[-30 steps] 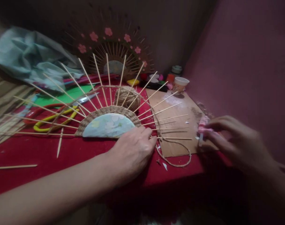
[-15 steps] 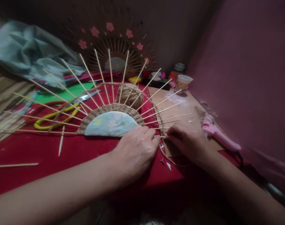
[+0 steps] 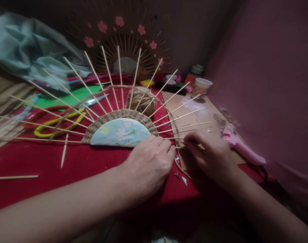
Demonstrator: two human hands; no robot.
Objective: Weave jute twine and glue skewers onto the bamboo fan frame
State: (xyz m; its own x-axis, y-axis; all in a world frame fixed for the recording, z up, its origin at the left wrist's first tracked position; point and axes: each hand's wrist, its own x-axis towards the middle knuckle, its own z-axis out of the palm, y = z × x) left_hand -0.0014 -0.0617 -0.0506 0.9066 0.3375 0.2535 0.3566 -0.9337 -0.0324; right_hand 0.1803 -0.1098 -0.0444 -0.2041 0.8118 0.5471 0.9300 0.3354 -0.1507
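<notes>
A half-round woven fan point(image 3: 93, 127) lies before me, with a pale blue floral cloth centre point(image 3: 118, 132) and thin wooden sticks point(image 3: 120, 77) radiating from its twine band. My left hand point(image 3: 152, 160) is closed over the fan's lower right corner, fingers curled round the base of the lowest sticks. Just to the right, my right hand point(image 3: 211, 153) pinches near the outer end of the lowest right stick; its fingertips are partly hidden. A loose strand of twine point(image 3: 172, 116) arcs through the sticks, passes between my hands and curls below the right one. Behind the sticks sits a twine ball point(image 3: 141, 101).
Scissors point(image 3: 60, 123) with red and yellow handles lie left on the red cloth point(image 3: 88, 182), beside green sheet point(image 3: 75, 94). A pink glue gun point(image 3: 242, 146) and paper cup point(image 3: 201, 87) are right, near a brown board point(image 3: 189, 121). A flower-decorated fan point(image 3: 123, 33) stands behind.
The view has shifted slightly. Both hands keep nearly the same places at the fan's right corner, with the right hand a little farther from the left.
</notes>
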